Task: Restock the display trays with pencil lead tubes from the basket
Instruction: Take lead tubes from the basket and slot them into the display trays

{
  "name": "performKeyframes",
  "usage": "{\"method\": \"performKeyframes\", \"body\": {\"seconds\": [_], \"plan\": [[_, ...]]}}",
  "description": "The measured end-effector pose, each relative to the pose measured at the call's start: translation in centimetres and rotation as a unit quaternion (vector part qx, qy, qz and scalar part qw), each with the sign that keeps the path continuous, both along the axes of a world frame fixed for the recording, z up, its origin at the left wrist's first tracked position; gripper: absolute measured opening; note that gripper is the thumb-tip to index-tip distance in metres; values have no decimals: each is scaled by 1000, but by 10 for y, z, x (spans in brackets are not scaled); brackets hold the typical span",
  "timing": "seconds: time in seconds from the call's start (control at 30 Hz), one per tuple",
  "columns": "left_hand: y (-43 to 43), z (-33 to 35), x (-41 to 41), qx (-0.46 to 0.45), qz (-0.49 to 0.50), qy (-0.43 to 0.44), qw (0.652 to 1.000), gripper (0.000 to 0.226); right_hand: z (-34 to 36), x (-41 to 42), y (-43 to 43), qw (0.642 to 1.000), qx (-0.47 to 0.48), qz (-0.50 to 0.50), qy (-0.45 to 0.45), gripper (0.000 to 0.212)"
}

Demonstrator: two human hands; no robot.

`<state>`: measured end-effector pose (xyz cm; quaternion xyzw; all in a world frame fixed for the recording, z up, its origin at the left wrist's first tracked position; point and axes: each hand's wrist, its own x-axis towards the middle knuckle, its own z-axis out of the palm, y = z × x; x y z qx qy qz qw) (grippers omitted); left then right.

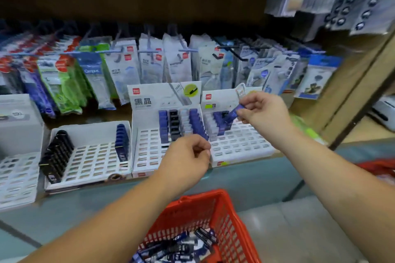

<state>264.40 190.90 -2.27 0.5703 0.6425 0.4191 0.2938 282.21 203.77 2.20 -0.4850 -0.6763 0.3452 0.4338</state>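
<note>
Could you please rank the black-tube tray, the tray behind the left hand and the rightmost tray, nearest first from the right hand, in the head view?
1. Rightmost tray, directly under the right hand.
2. Centre tray, behind the left hand, further left.
3. Black-tube tray, farthest left.

Left grip (188, 155), right grip (264, 111): curled fingers
</note>
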Motion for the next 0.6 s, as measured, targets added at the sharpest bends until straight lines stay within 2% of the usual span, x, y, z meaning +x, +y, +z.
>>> {"method": "performKeyframes", "body": {"seconds": [0.13, 0.33, 0.53, 0.6], "plan": [[6, -10, 5, -12, 4, 12, 1000, 13, -12, -3, 11, 997, 18, 30, -62, 25], [8, -18, -5, -24, 1, -4, 1000, 16, -36, -2, 14, 987, 26, 63, -147, 38], [7, -25, -11, -24, -6, -1, 1000, 17, -39, -1, 15, 983, 46, 56, -169, 39], [7, -25, -12, -22, -11, 3, 1000, 15, -40, -3, 13, 981, 48, 64, -176, 33]]}}
